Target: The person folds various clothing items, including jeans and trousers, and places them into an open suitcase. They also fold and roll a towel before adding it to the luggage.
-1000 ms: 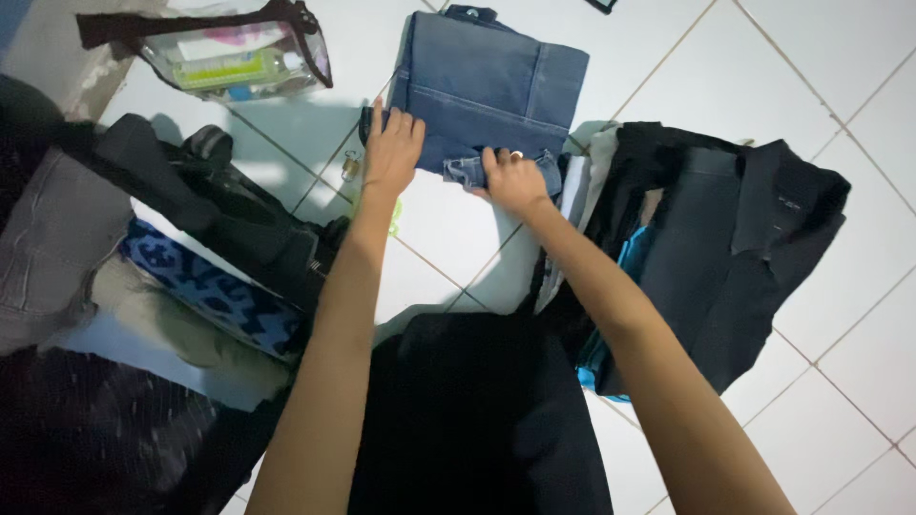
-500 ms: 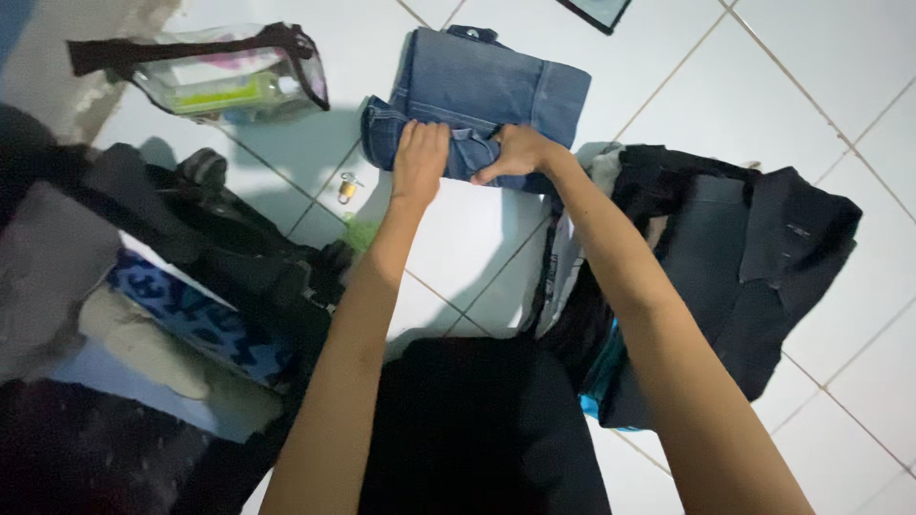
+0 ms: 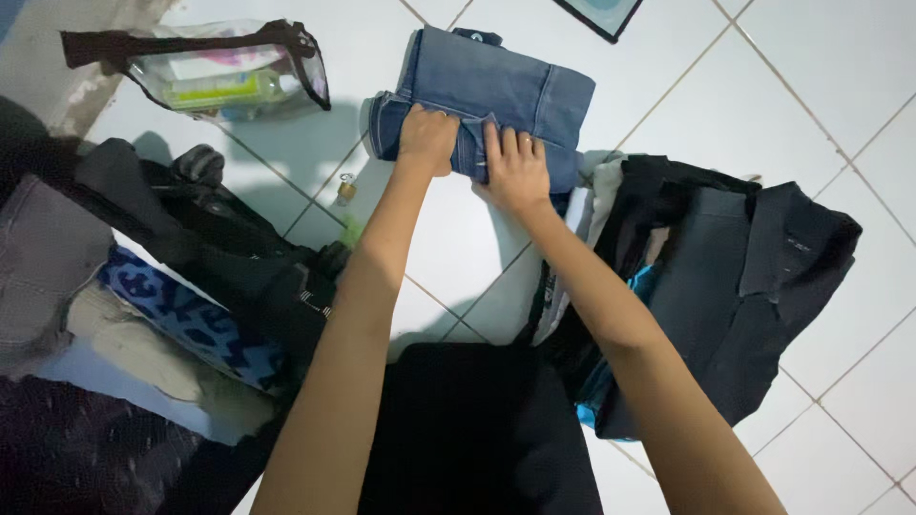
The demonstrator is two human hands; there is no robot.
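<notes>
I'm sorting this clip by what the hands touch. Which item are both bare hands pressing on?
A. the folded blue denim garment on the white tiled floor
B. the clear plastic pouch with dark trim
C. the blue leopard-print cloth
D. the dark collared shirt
A: the left hand and right hand both rest on the folded blue denim garment, apart from the other items.

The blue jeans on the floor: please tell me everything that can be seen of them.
The blue jeans are mid-blue denim with lighter seam stitching. They lie flat on the white tiled floor, folded into a compact block, with the near edge rolled or folded over. The left hand presses on that near fold, and the right hand lies flat on it beside the left. Their right corner touches the pile of dark clothes.
</notes>
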